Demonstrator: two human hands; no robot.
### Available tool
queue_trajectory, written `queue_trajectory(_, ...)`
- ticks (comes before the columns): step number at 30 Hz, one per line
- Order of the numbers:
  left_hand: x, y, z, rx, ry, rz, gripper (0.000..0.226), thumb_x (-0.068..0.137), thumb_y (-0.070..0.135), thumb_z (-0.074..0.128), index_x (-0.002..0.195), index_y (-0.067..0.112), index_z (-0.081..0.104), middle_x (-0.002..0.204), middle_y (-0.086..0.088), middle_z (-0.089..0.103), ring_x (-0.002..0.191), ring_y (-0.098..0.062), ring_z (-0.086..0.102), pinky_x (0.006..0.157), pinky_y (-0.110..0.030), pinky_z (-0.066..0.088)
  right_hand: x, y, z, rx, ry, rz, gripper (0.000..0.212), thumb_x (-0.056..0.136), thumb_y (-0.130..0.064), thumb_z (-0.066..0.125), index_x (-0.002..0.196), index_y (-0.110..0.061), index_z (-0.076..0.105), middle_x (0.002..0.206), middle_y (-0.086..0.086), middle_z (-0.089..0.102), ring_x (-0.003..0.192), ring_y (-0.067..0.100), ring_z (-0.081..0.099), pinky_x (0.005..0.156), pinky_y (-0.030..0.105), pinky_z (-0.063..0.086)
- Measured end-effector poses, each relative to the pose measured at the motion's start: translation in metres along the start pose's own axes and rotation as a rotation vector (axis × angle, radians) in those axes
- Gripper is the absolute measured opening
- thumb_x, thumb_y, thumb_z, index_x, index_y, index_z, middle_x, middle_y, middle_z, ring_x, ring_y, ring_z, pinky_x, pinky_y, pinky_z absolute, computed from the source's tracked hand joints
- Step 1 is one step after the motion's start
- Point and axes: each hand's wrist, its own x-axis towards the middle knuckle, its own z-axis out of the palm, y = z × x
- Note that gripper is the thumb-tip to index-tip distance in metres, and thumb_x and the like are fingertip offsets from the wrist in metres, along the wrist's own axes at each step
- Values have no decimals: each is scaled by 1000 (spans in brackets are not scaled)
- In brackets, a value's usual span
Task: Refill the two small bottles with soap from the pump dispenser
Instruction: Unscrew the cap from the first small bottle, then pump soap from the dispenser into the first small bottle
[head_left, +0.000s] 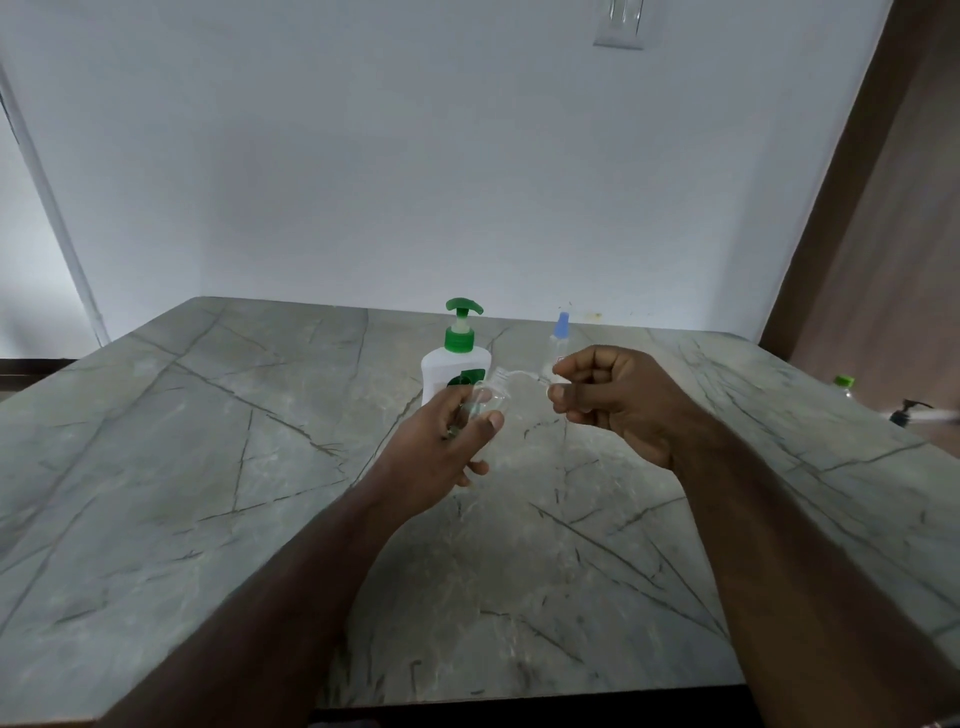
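Left hand (441, 447) grips clear small bottle (483, 402), mouth open; right hand (618, 400) pinches its spray cap (550, 382), tube drawn out. Pump dispenser (457, 364) just behind; second bottle (560, 343) far right. Next I'd guess: bottle mouth under nozzle.

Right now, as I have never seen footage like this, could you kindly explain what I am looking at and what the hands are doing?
There is no machine here: a person wears a camera on the head, looking forward and down, so you see their own two arms. The left hand grips a small clear bottle whose top is off. The right hand pinches that bottle's clear cap, with its thin tube just drawn out. On the grey marble table stand a white pump dispenser with a green pump and, to its right, a second small bottle with a blue cap. At the far right edge lie other bottles, too small to tell.
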Motion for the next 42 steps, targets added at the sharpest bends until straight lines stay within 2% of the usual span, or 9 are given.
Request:
queue_trajectory(5,0,-1,0,23,13,-22,44,98,45,52,136,23,49,107,5,67,77,-10,72,61,-28,60,-1,0,2,-271,-16,-45,28,83,-7,73,111,-10,72,103,4,73,75,2,67,61,9,48)
queue_trajectory(10,-1,0,0,5,27,-25,43,99,45,53,136,24,49,106,7,67,77,-10,72,60,-27,58,0,4,3,-297,18,-73,22,85,-9,73,107,-12,73,103,11,74,95,24,70,74,17,54)
queue_trajectory(15,-2,2,-1,-85,62,-39,36,100,40,53,132,23,49,104,3,67,77,-13,73,60,-29,59,-1,7,3,-302,69,-66,21,84,-12,74,105,-11,73,93,11,74,75,15,66,62,12,49)
queue_trajectory(20,-2,2,0,-75,75,-24,26,99,41,53,123,31,48,105,4,67,82,-10,72,66,-35,61,-3,22,13,-141,86,20,23,78,-8,79,99,-8,69,92,12,74,79,20,70,75,33,60)
queue_trajectory(24,-2,-1,-1,-45,84,-20,25,97,44,57,118,35,48,107,8,67,90,-13,68,73,-41,61,-4,35,22,-139,77,-26,32,73,-4,82,102,-9,69,91,12,74,78,18,71,72,30,60)
queue_trajectory(27,-1,-4,-2,-31,90,-17,21,95,47,58,112,41,46,107,11,67,93,-11,67,80,-47,59,-5,44,27,-170,63,-35,29,72,-2,82,99,-9,72,92,10,75,85,23,73,77,32,61)
queue_trajectory(33,0,-6,-2,-19,101,-43,20,88,53,58,103,45,46,103,16,64,95,-14,67,82,-51,58,-2,55,30,-263,72,-40,25,70,-4,84,93,-9,73,93,2,75,84,17,73,73,25,60)
queue_trajectory(38,-1,-7,-1,-2,68,-62,35,89,53,57,118,37,44,103,16,64,96,-11,66,86,-50,57,14,61,19,-451,195,-4,30,74,-16,83,101,-19,70,90,1,74,81,16,71,73,32,61)
queue_trajectory(42,-1,-7,-1,8,44,-65,44,91,52,57,126,31,43,109,15,63,100,-9,65,89,-49,56,23,59,10,-570,158,32,31,71,-22,81,99,-19,69,88,4,72,78,21,70,72,42,61)
